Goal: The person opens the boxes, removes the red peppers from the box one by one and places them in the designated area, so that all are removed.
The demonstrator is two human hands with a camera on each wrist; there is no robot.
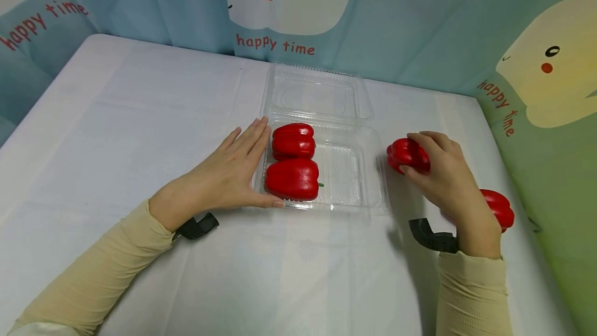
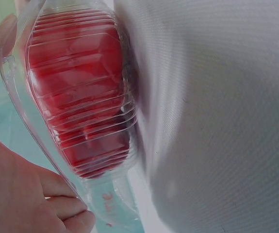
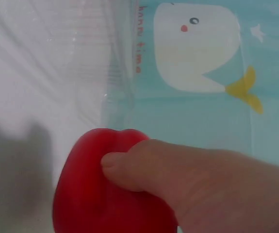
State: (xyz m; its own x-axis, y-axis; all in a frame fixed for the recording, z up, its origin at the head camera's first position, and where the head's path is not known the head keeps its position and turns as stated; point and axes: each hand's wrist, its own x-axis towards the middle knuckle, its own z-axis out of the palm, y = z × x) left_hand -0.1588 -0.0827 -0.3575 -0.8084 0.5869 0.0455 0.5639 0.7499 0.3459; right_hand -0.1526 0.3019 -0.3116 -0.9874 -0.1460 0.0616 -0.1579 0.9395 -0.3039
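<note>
Two red bell peppers, one behind (image 1: pixel 293 141) and one in front (image 1: pixel 292 179), lie side by side in the left half of a clear plastic clamshell container (image 1: pixel 345 170). My left hand (image 1: pixel 228 170) rests along the container's left edge, fingers extended and thumb at the front corner. In the left wrist view, the peppers (image 2: pixel 76 63) show red through the ribbed wall. To the right of the container, my right hand (image 1: pixel 443 172) grips a third red bell pepper (image 1: pixel 404 155). The right wrist view has the thumb (image 3: pixel 129 167) pressed on that pepper (image 3: pixel 90 194).
Another red bell pepper (image 1: pixel 499 209) sits on the white-covered table (image 1: pixel 116 144), partly behind my right wrist. The container's clear lid (image 1: pixel 317 92) lies folded back toward the printed curtain (image 1: pixel 396 25). A green curtain section (image 1: pixel 550 170) borders the right side.
</note>
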